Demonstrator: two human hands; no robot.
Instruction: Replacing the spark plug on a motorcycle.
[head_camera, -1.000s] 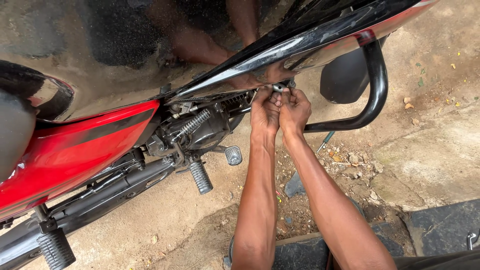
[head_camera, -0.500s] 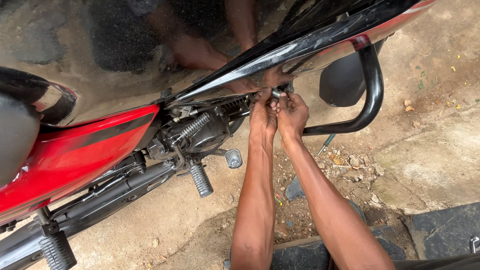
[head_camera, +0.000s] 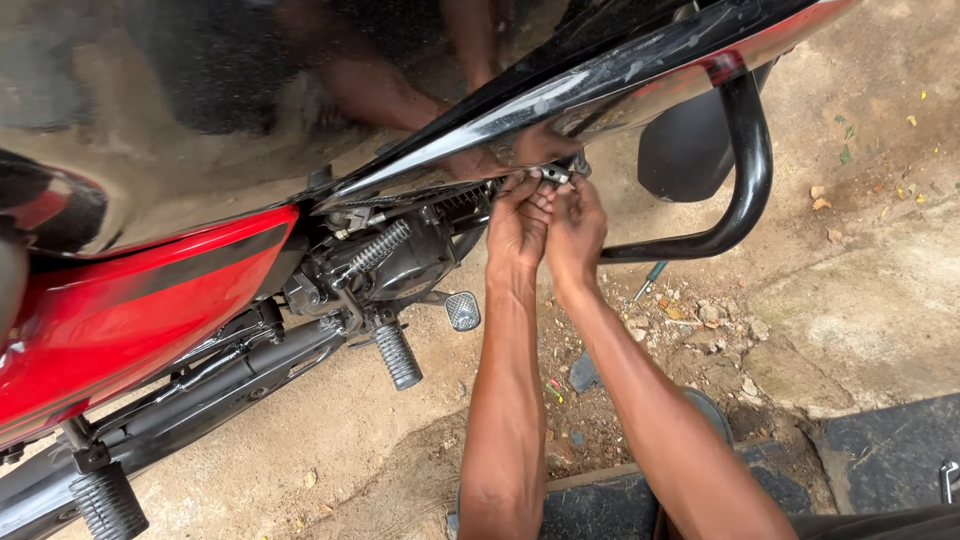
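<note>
A red and black motorcycle (head_camera: 150, 290) stands across the left and top of the view, seen from above. Both my hands reach under the edge of its glossy black tank (head_camera: 620, 70), beside the engine (head_camera: 400, 260). My left hand (head_camera: 515, 225) and my right hand (head_camera: 575, 230) are pressed together, fingers pinched on a small metal part (head_camera: 553, 174) at the engine's top. What the part is fixed to is hidden under the tank. A black tubular crash guard (head_camera: 745, 160) curves just right of my hands.
A footpeg (head_camera: 398, 357) and a brake pedal (head_camera: 462, 311) stick out below the engine. A screwdriver (head_camera: 645, 283) lies on the dirt under the guard. Stones and litter dot the ground at right. A dark mat (head_camera: 885, 460) lies at the lower right.
My hands stay on the same small part, their fingers shifting slightly. The view has drifted a little, so the motorcycle sits marginally lower in the picture.
</note>
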